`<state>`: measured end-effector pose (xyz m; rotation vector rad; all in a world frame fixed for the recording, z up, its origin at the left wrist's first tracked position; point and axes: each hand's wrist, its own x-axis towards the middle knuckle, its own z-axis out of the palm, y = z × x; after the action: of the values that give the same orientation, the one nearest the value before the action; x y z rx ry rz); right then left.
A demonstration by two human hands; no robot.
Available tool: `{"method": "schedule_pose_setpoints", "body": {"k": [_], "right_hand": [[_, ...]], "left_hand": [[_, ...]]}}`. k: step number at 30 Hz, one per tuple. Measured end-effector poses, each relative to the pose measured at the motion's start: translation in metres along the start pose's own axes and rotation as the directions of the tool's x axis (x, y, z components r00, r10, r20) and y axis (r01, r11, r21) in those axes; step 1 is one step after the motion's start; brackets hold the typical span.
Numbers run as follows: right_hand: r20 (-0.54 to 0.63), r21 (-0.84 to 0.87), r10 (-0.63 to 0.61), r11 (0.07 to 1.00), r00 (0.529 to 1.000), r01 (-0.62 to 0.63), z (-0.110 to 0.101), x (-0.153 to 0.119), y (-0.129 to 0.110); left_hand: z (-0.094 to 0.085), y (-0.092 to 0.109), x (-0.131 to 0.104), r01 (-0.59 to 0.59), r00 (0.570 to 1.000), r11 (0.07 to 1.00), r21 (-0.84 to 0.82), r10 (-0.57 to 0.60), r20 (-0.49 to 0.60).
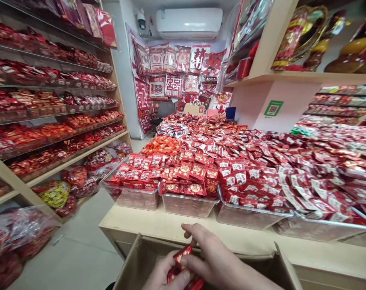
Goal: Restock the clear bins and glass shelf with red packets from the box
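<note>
Over an open cardboard box [273,266], both hands meet around small red packets [183,254] with gold print, which look like wrapped sweets. My left hand [165,276] is closed on them from below left, its thumb laid across the wrappers. From the right, my right hand [215,253] presses its thumb on the same packets; its index finger reaches forward, free of them, and its other fingers are partly hidden. Just beyond stands a clear plastic bin [189,205] heaped with similar red-and-gold packets [190,171].
More clear bins [137,198] of red packets line the pale counter [134,219], with heaps behind them. Stocked shelves [53,86] rise on the left above bagged goods [19,229] on the floor. An overhanging shelf [304,76] juts out at upper right.
</note>
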<state>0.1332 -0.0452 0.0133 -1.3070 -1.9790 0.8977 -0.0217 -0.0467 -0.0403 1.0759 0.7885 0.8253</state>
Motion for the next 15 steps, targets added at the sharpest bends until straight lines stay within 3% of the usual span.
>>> {"method": "schedule_pose_setpoints", "body": {"k": [5,9,15], "right_hand": [[-0.102,0.330,0.120,0.940,0.987,-0.080,-0.010,0.012,0.016],[-0.179,0.550,0.216,0.831,0.960,-0.084,-0.020,0.018,0.024],[-0.174,0.750,0.353,0.652,0.919,-0.109,-0.021,0.016,0.034]], "left_hand": [[0.011,0.018,0.017,-0.004,1.000,0.979,0.202,-0.001,0.025],[0.015,0.025,0.027,-0.002,0.999,0.961,0.275,0.015,-0.044],[0.023,0.030,0.034,-0.086,0.996,0.969,0.231,0.091,-0.014]]}}
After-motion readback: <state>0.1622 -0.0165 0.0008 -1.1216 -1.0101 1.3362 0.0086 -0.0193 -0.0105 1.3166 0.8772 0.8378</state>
